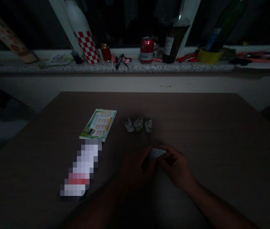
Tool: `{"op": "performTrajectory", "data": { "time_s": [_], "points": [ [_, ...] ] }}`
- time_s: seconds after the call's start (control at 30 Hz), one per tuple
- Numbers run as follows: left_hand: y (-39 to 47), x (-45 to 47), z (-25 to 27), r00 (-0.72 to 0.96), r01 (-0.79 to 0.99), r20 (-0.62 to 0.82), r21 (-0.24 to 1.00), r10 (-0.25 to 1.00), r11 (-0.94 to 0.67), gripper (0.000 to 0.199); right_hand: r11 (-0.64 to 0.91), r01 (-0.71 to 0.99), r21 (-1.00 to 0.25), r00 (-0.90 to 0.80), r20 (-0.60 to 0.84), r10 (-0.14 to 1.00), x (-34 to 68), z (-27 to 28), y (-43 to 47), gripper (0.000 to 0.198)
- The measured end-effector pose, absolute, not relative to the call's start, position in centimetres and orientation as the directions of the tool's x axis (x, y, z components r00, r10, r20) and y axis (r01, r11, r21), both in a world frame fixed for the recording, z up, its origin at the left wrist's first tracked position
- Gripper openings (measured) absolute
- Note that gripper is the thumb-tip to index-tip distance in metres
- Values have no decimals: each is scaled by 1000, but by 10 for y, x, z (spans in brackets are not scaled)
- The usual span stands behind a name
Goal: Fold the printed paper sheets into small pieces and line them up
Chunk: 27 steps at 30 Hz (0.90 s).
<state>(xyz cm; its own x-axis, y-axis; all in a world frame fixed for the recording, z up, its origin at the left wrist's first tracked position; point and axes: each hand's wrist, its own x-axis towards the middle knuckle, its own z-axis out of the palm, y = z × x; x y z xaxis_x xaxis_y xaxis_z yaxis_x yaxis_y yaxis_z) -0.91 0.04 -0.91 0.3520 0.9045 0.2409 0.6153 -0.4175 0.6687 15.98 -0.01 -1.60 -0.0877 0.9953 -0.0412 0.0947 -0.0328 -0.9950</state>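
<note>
Between my two hands, low over the table, is a small piece of folded paper [157, 153] with printed lines on it. My left hand [137, 167] pinches its left side, and the fingers are dark and partly in shadow. On the right side, my right hand [176, 165] grips it with thumb and fingers closed. Just beyond my hands stand three small folded paper shapes in a row: a left one [129, 125], a middle one [138, 124] and a right one [148, 125]. All three look pointed and are made of printed paper.
A stack of printed calendar sheets [99, 124] lies on the wooden table [197, 117] to the left. Nearer me is a blurred-out, lit rectangular object [83, 167]. A granite windowsill [130, 66] behind carries a red can [146, 50], a checkered bottle [84, 38] and other items.
</note>
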Motion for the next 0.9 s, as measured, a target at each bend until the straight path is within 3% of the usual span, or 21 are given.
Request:
{"op": "performTrajectory", "data": {
  "time_s": [0.13,0.27,0.4,0.63,0.9],
  "points": [
    [-2,-8,-11,346,613,351,618,870,-493,42,28,47,-999,-57,25,998,160,-18,-1,25],
    [0,-11,-6,303,576,387,654,871,-491,35,49,-44,-998,-67,52,996,160,-18,-2,18],
    [4,-13,0,303,479,333,756,893,-445,26,48,-150,-987,-95,63,993,160,-16,-3,14],
    [8,-15,2,202,346,161,911,966,-224,18,-24,-154,-988,-130,-3,992,161,-16,-2,17],
    [9,-15,5,240,158,-3,987,971,-36,15,-37,-95,-995,-137,-24,990,162,-13,-2,18]
  ]
}}
